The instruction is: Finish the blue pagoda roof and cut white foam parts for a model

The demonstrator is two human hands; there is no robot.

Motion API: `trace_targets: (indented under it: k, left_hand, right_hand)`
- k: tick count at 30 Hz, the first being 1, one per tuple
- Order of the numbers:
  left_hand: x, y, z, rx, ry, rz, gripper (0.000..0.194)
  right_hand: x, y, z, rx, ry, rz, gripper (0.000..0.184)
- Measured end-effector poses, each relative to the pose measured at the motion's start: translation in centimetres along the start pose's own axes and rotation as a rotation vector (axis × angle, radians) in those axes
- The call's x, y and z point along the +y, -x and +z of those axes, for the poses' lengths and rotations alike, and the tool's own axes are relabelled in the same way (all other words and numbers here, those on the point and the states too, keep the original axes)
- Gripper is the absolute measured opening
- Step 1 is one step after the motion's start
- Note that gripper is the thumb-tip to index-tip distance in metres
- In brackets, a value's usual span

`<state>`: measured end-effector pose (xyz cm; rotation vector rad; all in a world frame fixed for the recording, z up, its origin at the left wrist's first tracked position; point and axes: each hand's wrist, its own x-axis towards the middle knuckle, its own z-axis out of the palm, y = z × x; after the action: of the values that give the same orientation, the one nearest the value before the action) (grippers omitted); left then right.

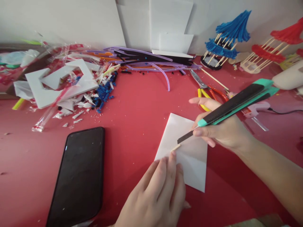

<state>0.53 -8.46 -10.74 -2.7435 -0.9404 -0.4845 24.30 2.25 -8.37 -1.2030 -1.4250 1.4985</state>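
My right hand [222,132] grips a green and black snap-off utility knife [229,101], its dark blade extended and angled down to the left. Just under the blade tip lies the end of a short, pale wooden stick [175,147]. The fingers of my left hand [158,189] are drawn together and press the stick onto a white rectangular board [194,170]; the rest of the stick is hidden beneath them. Blade and stick appear very close, but whether they touch I cannot tell. The board lies flat on the red table [127,132].
A black phone [79,170] lies at left. Behind it are white board offcuts [87,82] and scraps. Pipe cleaners [146,60] run along the back. Pliers [199,78], a glue gun [255,108], a blue carousel-like model [222,47] and a red one [270,53] are at right.
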Motion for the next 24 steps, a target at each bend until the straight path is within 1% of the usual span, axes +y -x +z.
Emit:
trace_targets:
  k: [2, 4, 5, 7, 9, 11, 14, 16, 21, 22, 24]
  left_hand:
    - [0.0, -0.1, 0.0, 0.009, -0.008, 0.003, 0.045]
    - [0.0, -0.2, 0.1, 0.024, -0.013, 0.008, 0.044]
    - [0.0, -0.2, 0.1, 0.027, -0.014, 0.009, 0.044]
    - [0.0, -0.3, 0.1, 0.015, -0.009, 0.008, 0.043]
    - [0.0, -0.3, 0.0, -0.012, 0.004, 0.006, 0.044]
    - [0.1, -0.3, -0.1, -0.015, 0.007, 0.0, 0.045]
    - [0.1, -0.4, -0.3, -0.004, -0.004, -0.008, 0.045]
    - [0.1, -0.4, -0.3, -0.001, -0.008, -0.006, 0.044]
    - [0.1, -0.3, -0.1, 0.013, 0.006, 0.004, 0.042]
    - [0.1, -0.3, -0.1, 0.015, 0.005, 0.005, 0.042]
    - [0.1, -0.3, -0.1, 0.013, 0.001, 0.006, 0.043]
  right_hand:
    - [-0.3, 0.2, -0.1, 0.108, -0.046, -0.041, 0.071]
    - [-0.5, 0.1, -0.3, 0.183, -0.1, -0.102, 0.061]
    - [-0.6, 0.1, -0.5, 0.198, -0.127, -0.14, 0.055]
    - [-0.6, -0.1, -0.8, 0.185, -0.172, -0.19, 0.041]
    - [-0.6, -0.2, -1.2, 0.15, -0.196, -0.202, 0.031]
    - [-0.5, -0.3, -1.6, 0.108, -0.189, -0.205, 0.027]
    - [-0.6, -0.1, -2.0, 0.025, -0.106, -0.213, 0.022]
    - [-0.7, 0.1, -2.3, 0.004, -0.07, -0.202, 0.022]
    - [-0.8, 0.3, -2.8, -0.007, -0.102, -0.174, 0.03]
    - [-0.7, 0.2, -2.8, 0.015, -0.106, -0.175, 0.029]
    - [-0.5, 0.1, -2.6, 0.105, -0.124, -0.177, 0.021]
